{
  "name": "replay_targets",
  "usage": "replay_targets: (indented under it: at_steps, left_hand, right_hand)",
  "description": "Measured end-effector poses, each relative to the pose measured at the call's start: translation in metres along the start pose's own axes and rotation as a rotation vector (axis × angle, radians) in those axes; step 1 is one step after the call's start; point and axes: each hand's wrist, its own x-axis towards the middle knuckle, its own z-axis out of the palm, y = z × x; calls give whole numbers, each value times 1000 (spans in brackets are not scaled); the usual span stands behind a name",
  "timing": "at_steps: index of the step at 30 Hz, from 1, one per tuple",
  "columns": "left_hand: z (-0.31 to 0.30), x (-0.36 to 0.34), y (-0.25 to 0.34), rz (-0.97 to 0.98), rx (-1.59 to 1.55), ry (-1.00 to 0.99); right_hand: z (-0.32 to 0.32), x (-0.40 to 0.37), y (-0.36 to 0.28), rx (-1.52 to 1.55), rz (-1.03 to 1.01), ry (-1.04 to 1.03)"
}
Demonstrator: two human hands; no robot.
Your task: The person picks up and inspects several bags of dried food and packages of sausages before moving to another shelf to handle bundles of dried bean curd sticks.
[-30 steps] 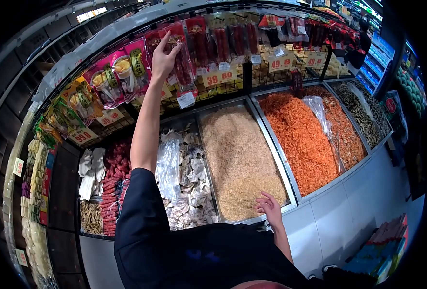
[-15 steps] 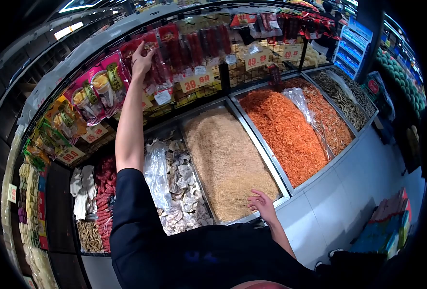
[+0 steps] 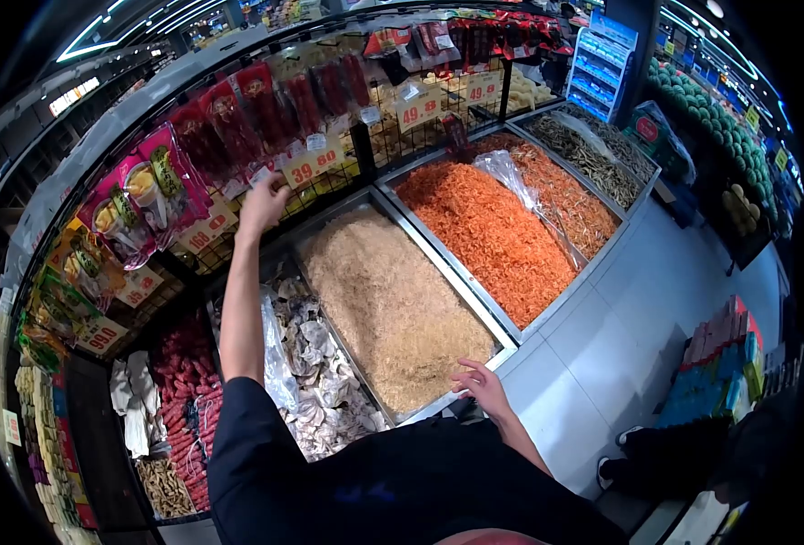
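My left hand is raised at the hanging rack. Its fingers are closed at the white label on the lower end of a hanging red cured-meat packet. The fingertips are partly hidden. Beside that hand hangs a yellow price card reading 39.80. My right hand hovers by the near edge of a bin of small pale tan dried goods. Its fingers are loosely apart, with nothing in them.
Orange dried shrimp fill the bin to the right. Pale dried pieces and red sausages lie to the left. Pink snack packs hang on the rack. Stacked boxes and a person's shoes are at the right.
My left hand has come down from the upper part of the red packets to a label at their lower end. My right hand stays low. The view has swung to the right.
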Motion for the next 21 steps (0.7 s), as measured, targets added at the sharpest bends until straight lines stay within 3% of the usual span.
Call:
replay_targets:
  at_steps: [3,5,10,12,17,21]
  left_hand:
    - [68,-75,-7,45,-257,-340]
    - [105,-131,3,-31,-299,-605]
    - [188,-249,-23,150,-686,-1016]
    - [190,-290,-25,185,-773,-981]
    - [182,-384,-56,-35,-1041,-801]
    - [184,-460,-81,-118,-1050,-744]
  right_hand:
    - [4,-9,7,27,53,-21]
    - [12,-15,12,9,57,-39]
    - [35,-34,21,-56,13,-92]
    - [46,-44,21,-14,11,-129]
    - [63,-73,35,-43,35,-159]
    - [67,-88,56,-106,-2,-228]
